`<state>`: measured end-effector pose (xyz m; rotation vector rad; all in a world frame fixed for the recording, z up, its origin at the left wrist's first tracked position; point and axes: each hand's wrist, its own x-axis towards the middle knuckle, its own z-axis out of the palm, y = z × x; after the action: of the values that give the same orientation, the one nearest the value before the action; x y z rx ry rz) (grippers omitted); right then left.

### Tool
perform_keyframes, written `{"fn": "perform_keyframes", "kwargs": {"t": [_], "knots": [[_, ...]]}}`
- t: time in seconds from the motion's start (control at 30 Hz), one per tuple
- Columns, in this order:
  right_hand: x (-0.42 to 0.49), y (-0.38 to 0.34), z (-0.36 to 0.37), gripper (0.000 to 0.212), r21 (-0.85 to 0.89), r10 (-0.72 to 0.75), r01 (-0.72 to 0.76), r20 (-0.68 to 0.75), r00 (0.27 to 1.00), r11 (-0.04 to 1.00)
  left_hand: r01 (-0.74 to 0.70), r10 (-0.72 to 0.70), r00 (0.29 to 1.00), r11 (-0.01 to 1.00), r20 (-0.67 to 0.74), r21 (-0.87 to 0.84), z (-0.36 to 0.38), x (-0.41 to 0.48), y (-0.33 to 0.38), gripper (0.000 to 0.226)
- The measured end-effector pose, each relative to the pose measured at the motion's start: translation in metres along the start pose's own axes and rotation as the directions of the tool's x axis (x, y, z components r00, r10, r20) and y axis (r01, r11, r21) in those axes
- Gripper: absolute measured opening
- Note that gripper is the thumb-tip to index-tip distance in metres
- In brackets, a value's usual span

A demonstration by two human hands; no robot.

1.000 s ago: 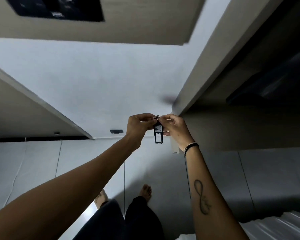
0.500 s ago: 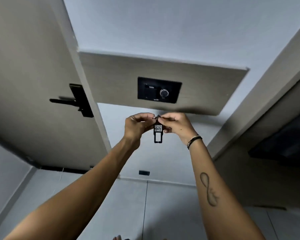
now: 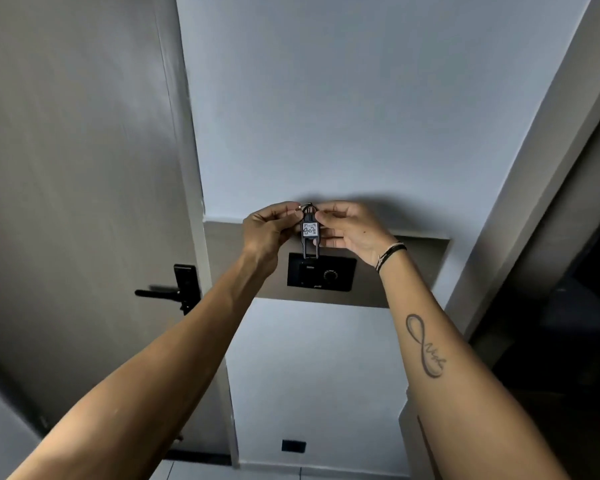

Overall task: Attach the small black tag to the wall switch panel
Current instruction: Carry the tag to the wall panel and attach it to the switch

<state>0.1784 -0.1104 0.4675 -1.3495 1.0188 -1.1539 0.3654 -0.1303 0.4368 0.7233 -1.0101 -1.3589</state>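
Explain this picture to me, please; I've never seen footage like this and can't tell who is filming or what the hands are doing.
No machine here: a person wears a camera on the head, so you look along their own two bare arms. The left hand and right hand together pinch the top of a small black tag with a white label; both grip at its ring. The tag hangs in front of a wall, just above a black switch panel with a round dial, and its lower end overlaps the panel's top edge in the picture. Whether it touches cannot be told. To the left is a door with a black handle.
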Motion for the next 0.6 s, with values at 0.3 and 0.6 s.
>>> {"fn": "perform_keyframes", "kwargs": {"t": [0.3, 0.6], "knots": [[0.011, -0.072, -0.008, 0.013, -0.092, -0.137, 0.126, -0.133, 0.982, 0.988, -0.092, 0.093, 0.994, 0.996, 0.055, -0.014, 0.041, 0.024, 0.059, 0.017], [0.015, -0.084, -0.009, 0.017, -0.114, -0.202, 0.183, -0.194, 0.96, 0.977, -0.117, 0.117, 0.99, 0.993, 0.076, -0.003, 0.046, 0.036, 0.066, 0.029]]}}
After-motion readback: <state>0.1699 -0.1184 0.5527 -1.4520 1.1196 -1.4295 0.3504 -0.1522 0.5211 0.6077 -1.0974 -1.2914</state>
